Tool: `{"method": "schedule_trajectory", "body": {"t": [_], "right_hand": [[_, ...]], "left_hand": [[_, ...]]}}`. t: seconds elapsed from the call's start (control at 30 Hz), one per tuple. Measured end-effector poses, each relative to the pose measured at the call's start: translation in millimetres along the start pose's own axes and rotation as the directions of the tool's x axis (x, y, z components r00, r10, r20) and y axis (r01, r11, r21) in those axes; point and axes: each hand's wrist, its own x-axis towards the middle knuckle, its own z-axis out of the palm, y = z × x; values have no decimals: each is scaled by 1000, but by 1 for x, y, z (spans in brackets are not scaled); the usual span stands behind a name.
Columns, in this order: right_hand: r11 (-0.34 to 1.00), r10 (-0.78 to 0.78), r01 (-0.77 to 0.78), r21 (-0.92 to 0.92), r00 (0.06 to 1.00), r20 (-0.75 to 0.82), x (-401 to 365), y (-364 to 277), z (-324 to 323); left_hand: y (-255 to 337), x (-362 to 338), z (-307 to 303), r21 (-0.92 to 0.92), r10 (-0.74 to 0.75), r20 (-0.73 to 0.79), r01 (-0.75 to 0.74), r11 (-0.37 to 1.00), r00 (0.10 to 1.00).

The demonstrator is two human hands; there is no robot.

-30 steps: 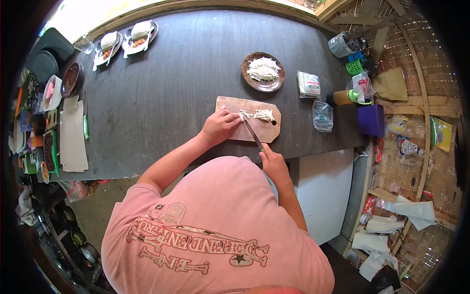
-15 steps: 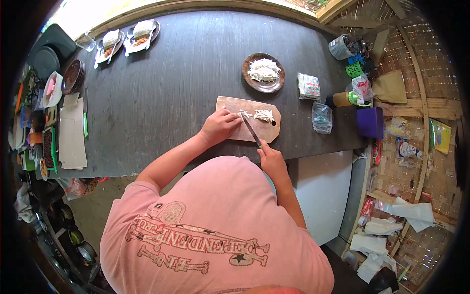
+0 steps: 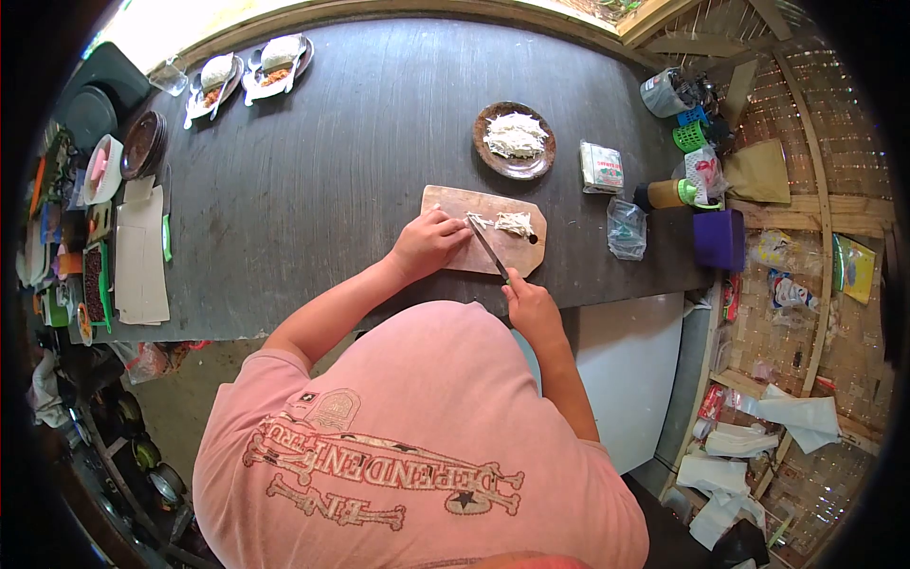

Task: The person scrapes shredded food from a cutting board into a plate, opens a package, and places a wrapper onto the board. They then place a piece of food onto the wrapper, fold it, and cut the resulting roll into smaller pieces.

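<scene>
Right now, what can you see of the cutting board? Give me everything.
The cutting board is a pale wooden slab, roughly rectangular, with rounded corners and a small dark hole near its right end. It lies flat and slightly skewed on the dark table, near the front edge. The left hand rests on its left part, fingertips beside a small heap of white shreds. A knife, held by the right hand, slants across it, tip at the shreds.

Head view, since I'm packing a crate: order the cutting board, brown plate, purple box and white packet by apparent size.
1. cutting board
2. brown plate
3. purple box
4. white packet
The last two look close, so their order is unsure.
</scene>
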Motion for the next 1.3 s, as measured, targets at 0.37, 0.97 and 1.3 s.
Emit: {"method": "schedule_trajectory", "body": {"t": [0.37,0.97,1.3], "right_hand": [[995,16,-18,-94,1000,-24,5,2,23],[991,33,-19,130,994,-102,-11,-6,13],[997,35,-30,74,997,-69,-7,-4,17]], "left_hand": [[1,0,3,-5,-9,9,9,1000,1000],[1,0,1,8,-8,8,8,1000,1000],[1,0,1,-1,-10,-5,10,1000,1000]]}}
